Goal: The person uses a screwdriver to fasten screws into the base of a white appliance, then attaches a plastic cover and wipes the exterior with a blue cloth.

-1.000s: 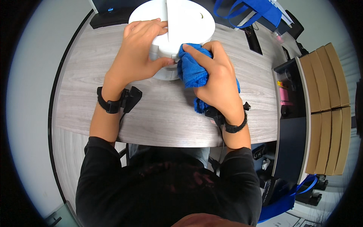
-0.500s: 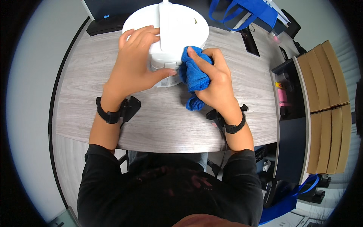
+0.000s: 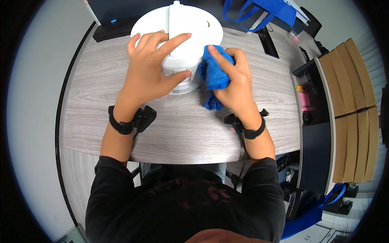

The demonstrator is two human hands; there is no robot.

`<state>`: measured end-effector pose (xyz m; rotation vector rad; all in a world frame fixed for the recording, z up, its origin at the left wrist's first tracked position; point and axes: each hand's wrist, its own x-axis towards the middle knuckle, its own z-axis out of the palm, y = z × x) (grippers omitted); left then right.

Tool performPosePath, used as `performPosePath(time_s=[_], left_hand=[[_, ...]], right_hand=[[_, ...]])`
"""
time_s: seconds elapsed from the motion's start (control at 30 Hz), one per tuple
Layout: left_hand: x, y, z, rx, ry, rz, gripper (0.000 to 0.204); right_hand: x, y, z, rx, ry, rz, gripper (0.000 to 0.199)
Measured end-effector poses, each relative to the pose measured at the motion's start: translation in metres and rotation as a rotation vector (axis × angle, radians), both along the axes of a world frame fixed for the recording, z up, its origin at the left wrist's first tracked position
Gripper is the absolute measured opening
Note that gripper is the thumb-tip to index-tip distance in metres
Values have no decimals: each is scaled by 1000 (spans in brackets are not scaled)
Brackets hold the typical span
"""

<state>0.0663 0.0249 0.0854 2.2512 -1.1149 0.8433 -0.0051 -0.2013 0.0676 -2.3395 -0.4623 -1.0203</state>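
A white round container with a raised bar across its lid [image 3: 198, 30] stands at the far middle of the desk. My left hand [image 3: 150, 67] rests over its near left side, fingers spread on the lid and the thumb by the front latch. Bunched in my right hand [image 3: 237, 81] is a blue cloth [image 3: 216, 69], pressed against the container's near right edge. One end of the cloth hangs below my fingers. Most of the container's side wall is hidden under the lid and my hands.
The grey wood-grain desk [image 3: 182, 133] spans the middle. At the back left lies a black case [image 3: 117, 30]; a blue bag [image 3: 275, 12] sits at the back right. Brown cardboard boxes [image 3: 348, 81] stand beside a dark shelf unit [image 3: 320, 150] on the right. Black straps with small devices circle both wrists.
My right hand has shifted slightly right and up with the cloth along the container's edge. My left index finger now reaches across the lid's bar.
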Motion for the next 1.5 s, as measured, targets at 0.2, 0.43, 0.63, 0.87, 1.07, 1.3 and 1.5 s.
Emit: performPosePath(time_s=[0.2, 0.43, 0.63, 0.87, 1.07, 1.3, 1.5], left_hand=[[-5, -4, -2, 20, -45, 80, 85], [1, -1, -2, 11, -43, 7, 76], [3, -2, -1, -8, -97, -24, 72], [-3, -6, -3, -23, -101, 2, 83], [-7, 8, 8, -37, 117, -221, 93], [44, 54, -4, 85, 26, -98, 85], [56, 59, -9, 65, 0, -50, 92]], right_hand=[[-8, 12, 5, -36, 34, 93, 74], [8, -14, 2, 32, 52, 14, 83], [19, -20, -7, 82, 27, -30, 74], [-7, 7, 3, 1, 65, 129, 79], [-24, 8, 17, -67, 77, 110, 76], [-22, 0, 21, -34, 153, 143, 77], [-25, 6, 21, -41, 120, 159, 74]])
